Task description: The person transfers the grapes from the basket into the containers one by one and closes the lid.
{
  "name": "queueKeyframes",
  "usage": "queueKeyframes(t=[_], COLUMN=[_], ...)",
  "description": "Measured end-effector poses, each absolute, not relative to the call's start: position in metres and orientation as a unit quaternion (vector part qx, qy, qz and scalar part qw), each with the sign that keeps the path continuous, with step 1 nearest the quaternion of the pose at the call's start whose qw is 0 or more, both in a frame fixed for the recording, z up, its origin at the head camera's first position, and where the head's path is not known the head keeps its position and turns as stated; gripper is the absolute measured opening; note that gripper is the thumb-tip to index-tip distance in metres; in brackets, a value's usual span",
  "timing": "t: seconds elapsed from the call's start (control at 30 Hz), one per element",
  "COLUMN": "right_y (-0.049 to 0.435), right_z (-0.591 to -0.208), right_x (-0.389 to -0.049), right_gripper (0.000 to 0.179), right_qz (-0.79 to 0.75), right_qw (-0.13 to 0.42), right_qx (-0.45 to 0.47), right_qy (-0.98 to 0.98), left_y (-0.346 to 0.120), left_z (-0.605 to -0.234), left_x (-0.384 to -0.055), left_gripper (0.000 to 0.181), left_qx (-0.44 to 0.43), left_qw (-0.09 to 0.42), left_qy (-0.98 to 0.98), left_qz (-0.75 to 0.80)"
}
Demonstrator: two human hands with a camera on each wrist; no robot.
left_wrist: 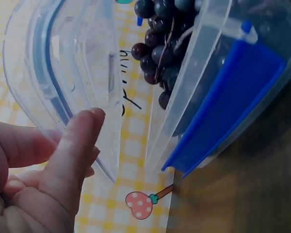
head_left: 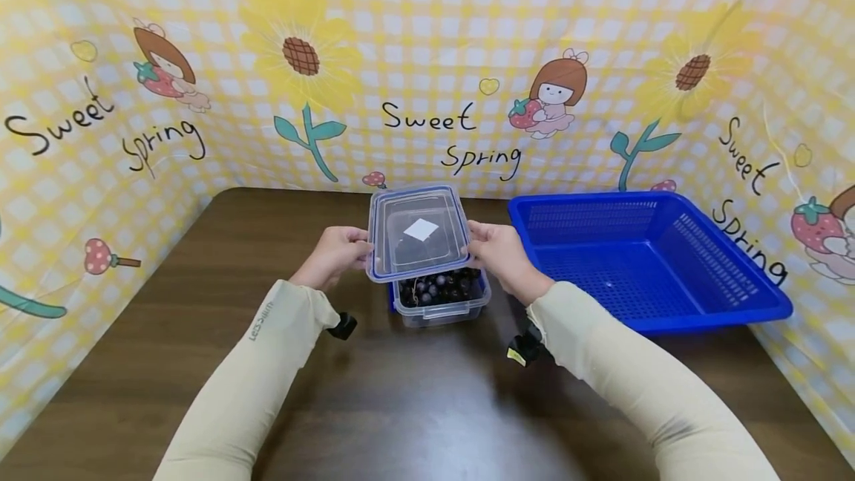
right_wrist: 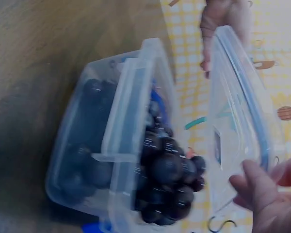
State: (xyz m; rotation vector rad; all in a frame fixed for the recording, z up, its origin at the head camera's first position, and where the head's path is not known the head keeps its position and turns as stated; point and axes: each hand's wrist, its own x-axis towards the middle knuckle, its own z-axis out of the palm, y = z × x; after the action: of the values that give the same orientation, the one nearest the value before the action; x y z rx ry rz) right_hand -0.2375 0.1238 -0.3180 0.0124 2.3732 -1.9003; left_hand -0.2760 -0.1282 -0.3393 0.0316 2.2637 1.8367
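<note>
A clear plastic lid [head_left: 394, 243] with a blue seal is held level above a clear food container [head_left: 441, 312]. My left hand [head_left: 336, 254] pinches its left edge, thumb on one face and fingers on the other. At the opposite edge my right hand [head_left: 504, 254] grips it the same way. Dark grapes [head_left: 444, 286] fill the container, and in the right wrist view some grapes [right_wrist: 167, 170] bulge past the rim. A blue side clip [left_wrist: 233, 102] hangs folded down in the left wrist view. The lid hides the container's far part in the head view.
A blue perforated basket [head_left: 675, 273] stands to the right on the brown wooden table [head_left: 374, 399]. A yellow checked cloth [head_left: 427, 58] with printed flowers and words hangs around the back and sides. Black wrist cameras [head_left: 343, 326] sit on both sleeves.
</note>
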Motion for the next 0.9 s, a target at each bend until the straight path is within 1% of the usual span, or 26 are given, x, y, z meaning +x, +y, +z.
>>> queueKeyframes(t=[0.1,0.17,0.23,0.3,0.37,0.43,0.47,0.53,0.57,0.63,0.73,0.87,0.9], right_y=[0.127,0.129,0.131,0.133,0.136,0.139,0.142,0.146,0.148,0.151,0.153,0.152,0.151], right_z=[-0.312,-0.312,-0.314,-0.318,-0.323,-0.328,-0.330,-0.334,-0.336,-0.338,-0.338,-0.336,-0.336], right_x=[-0.239,-0.240,-0.241,-0.241,-0.241,-0.243,-0.245,-0.249,-0.251,-0.255,-0.257,-0.256,-0.255], right_gripper=[0.041,0.042,0.046,0.046,0.042,0.035,0.031,0.024,0.019,0.012,0.023,0.027,0.028], right_qz=[-0.647,-0.646,-0.623,-0.569,-0.484,-0.384,-0.336,-0.257,-0.232,-0.203,-0.195,-0.220,-0.231], right_qw=[0.036,0.026,-0.008,-0.083,-0.198,-0.322,-0.375,-0.452,-0.475,-0.505,-0.519,-0.526,-0.525], right_qx=[-0.030,-0.063,-0.104,-0.157,-0.218,-0.282,-0.314,-0.376,-0.404,-0.444,-0.474,-0.472,-0.467], right_qy=[0.761,0.760,0.775,0.803,0.824,0.818,0.805,0.767,0.747,0.712,0.684,0.673,0.673], left_y=[-0.134,-0.137,-0.138,-0.138,-0.138,-0.139,-0.139,-0.141,-0.142,-0.145,-0.146,-0.147,-0.147], left_z=[-0.338,-0.334,-0.330,-0.325,-0.321,-0.318,-0.317,-0.316,-0.315,-0.314,-0.311,-0.310,-0.311], left_x=[-0.272,-0.269,-0.266,-0.264,-0.261,-0.259,-0.258,-0.258,-0.258,-0.259,-0.260,-0.257,-0.256], left_gripper=[0.032,0.033,0.034,0.035,0.037,0.038,0.038,0.039,0.039,0.039,0.040,0.038,0.040], left_qx=[0.007,0.011,0.015,0.023,0.033,0.035,0.037,0.038,0.041,0.043,0.045,0.039,0.047], left_qw=[0.120,0.121,0.124,0.130,0.148,0.166,0.174,0.187,0.191,0.197,0.204,0.199,0.200], left_qy=[0.748,0.737,0.727,0.722,0.717,0.711,0.708,0.703,0.700,0.695,0.688,0.634,0.606], left_qz=[0.652,0.665,0.675,0.679,0.681,0.683,0.683,0.686,0.687,0.690,0.695,0.746,0.769])
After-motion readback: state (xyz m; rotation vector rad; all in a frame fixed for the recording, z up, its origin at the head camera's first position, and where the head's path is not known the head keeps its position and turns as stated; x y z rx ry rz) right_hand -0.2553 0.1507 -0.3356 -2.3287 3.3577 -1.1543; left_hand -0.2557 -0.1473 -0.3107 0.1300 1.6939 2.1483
